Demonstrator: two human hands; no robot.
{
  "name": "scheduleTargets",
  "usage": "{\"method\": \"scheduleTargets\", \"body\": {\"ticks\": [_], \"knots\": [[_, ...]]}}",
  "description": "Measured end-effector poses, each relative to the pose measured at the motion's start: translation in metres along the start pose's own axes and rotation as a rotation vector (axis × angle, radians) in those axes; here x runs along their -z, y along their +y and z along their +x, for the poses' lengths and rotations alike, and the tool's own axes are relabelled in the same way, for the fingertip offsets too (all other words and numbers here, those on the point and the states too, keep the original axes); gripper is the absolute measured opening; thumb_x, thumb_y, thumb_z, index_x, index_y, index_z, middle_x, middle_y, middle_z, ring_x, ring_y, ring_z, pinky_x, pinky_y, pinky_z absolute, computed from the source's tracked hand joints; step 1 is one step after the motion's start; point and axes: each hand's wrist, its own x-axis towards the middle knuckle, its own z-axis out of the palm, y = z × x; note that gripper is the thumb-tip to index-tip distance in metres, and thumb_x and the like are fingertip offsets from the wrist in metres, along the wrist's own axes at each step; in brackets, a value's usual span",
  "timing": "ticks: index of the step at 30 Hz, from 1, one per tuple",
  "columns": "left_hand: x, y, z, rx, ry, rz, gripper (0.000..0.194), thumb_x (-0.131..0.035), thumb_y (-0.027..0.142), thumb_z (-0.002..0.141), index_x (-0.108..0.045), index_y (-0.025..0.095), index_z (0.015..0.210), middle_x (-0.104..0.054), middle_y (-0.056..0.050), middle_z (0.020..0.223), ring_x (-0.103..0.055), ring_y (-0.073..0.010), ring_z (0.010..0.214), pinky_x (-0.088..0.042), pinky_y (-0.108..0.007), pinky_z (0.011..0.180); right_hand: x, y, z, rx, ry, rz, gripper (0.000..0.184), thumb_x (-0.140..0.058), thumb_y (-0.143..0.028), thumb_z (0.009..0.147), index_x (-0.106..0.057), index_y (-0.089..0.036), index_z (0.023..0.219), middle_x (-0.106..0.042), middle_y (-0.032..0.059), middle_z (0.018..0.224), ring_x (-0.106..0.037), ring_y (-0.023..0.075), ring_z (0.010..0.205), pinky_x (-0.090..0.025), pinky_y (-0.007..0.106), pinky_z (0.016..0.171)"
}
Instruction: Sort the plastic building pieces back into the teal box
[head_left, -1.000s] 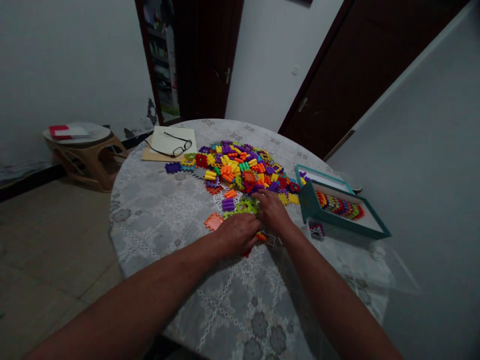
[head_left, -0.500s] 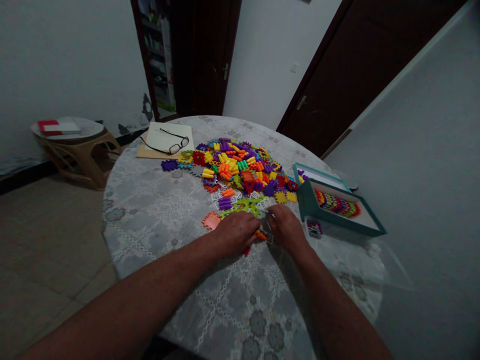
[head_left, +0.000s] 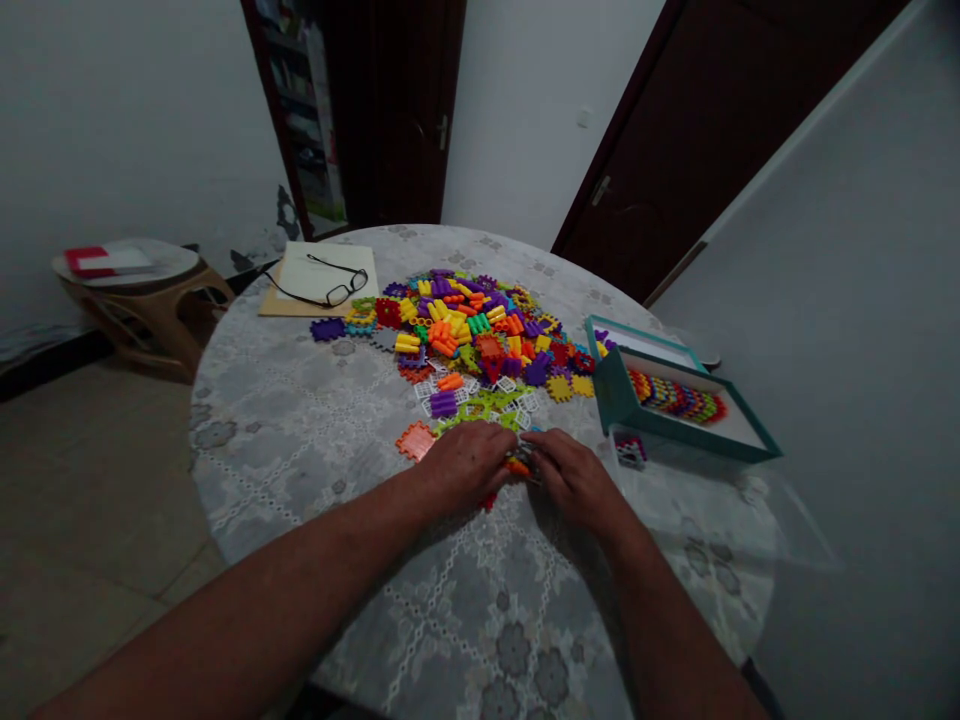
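Observation:
My left hand is closed around some joined plastic building pieces. An orange piece shows at its fingertips and a red piece just below; the rest is hidden by the fingers. My right hand meets it from the right, thumb and fingers pinched on a small greyish plastic piece that is mostly covered. Beyond both hands lie lime-green pieces, a purple ribbed piece and an orange tube piece. A salmon-coloured square piece lies left of my left hand.
A heap of colourful plastic pieces covers the middle of the round table. At the right, a teal box holds rows of discs, beside a small clear container. Eyeglasses rest on paper at the back left.
My right hand has drawn back from the edge of the heap with a small piece and come down beside my left hand. My left hand has stayed nearly in place.

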Motion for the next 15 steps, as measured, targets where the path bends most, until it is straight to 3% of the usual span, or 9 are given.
{"method": "scheduleTargets", "body": {"ticks": [5,9,15], "knots": [[0.002,0.005,-0.001,0.055,0.003,-0.023,0.022,-0.072,0.037,0.105,-0.063,0.021,0.119,-0.077,-0.01,0.114,-0.072,-0.0293,0.107,-0.054,-0.04,0.092,0.001,0.003,-0.001,0.022,0.029,-0.073,0.034,-0.051,-0.02,0.111,-0.068,-0.023,0.14,-0.07,0.0111,0.112,-0.071,0.0264,0.101,-0.059,0.04,0.09],[-0.001,0.005,-0.002,0.064,0.023,-0.021,0.026,-0.072,0.035,0.104,-0.063,0.022,0.125,-0.078,-0.009,0.116,-0.073,-0.0302,0.109,-0.055,-0.04,0.093,0.004,0.0,-0.003,-0.002,-0.054,-0.173,0.037,-0.05,-0.014,0.107,-0.069,-0.023,0.138,-0.065,0.0102,0.112,-0.068,0.0252,0.096,-0.057,0.038,0.085],[-0.008,-0.001,-0.002,0.027,0.025,-0.027,0.043,-0.076,0.033,0.102,-0.061,0.022,0.141,-0.077,-0.012,0.133,-0.071,-0.0324,0.124,-0.055,-0.045,0.105,0.002,0.003,-0.003,0.025,-0.064,-0.154,0.043,-0.051,-0.01,0.105,-0.066,-0.023,0.143,-0.065,0.0104,0.114,-0.067,0.0265,0.104,-0.057,0.038,0.091]]}}
